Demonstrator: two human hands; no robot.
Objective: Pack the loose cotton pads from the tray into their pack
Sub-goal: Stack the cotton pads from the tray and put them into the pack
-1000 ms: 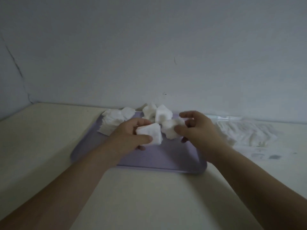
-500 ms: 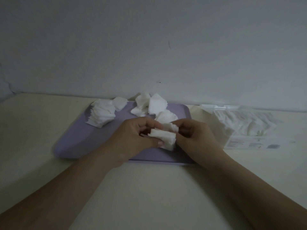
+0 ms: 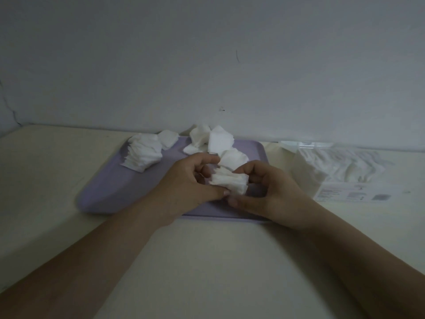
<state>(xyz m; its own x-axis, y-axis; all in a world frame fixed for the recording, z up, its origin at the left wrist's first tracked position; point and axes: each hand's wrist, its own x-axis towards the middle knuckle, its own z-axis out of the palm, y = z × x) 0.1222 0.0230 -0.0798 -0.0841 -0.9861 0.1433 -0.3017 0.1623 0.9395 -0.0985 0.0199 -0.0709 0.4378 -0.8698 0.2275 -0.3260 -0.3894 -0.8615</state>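
Both hands close on a small stack of cotton pads [image 3: 230, 183] just above the near part of the tray. The left hand [image 3: 190, 180] curls its fingers over the stack's left end with the thumb under the near edge. The right hand [image 3: 269, 192] pinches the right end, fingers bent on top and thumb low, close to the left thumb. The stack lies roughly level, its long axis running left to right between the hands, with its pad edges slightly fanned. The lilac tray [image 3: 110, 194] sits on the cream table [image 3: 207, 261], its long side across the view. It holds a slumped pile of pads [image 3: 143, 153] at its far-left corner and loose pads [image 3: 218, 141] along its far edge, some leaning on the wall [image 3: 207, 65]. The pack [image 3: 333, 166], clear plastic with white pads inside, lies just right of the tray, lengthwise left to right, label facing the person. Which way its opening points is unclear.
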